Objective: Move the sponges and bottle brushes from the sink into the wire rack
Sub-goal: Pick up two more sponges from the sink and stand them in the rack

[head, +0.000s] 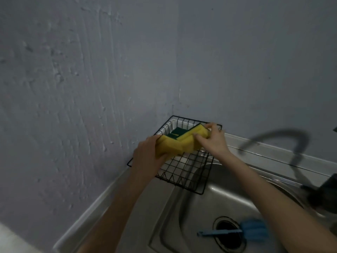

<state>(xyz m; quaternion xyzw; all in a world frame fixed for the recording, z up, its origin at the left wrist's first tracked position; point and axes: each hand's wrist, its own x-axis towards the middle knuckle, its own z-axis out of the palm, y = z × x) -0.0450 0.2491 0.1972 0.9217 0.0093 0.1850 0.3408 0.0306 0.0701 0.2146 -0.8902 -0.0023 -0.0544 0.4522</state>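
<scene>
Several yellow sponges (180, 143) with dark green scrub sides are held in a bunch just above the black wire rack (182, 172), which stands in the wall corner at the sink's far left. My left hand (147, 157) grips the bunch's left end. My right hand (214, 141) pinches its right end over the rack's far rim. A blue bottle brush (237, 232) lies in the steel sink (200, 207), across the drain hole, handle pointing left.
Grey walls meet in a corner right behind the rack. A dark curved faucet (299, 143) arches over the sink at right, blurred. A dark object (326, 192) sits on the sink's right rim. The drain (228, 236) is open and dark.
</scene>
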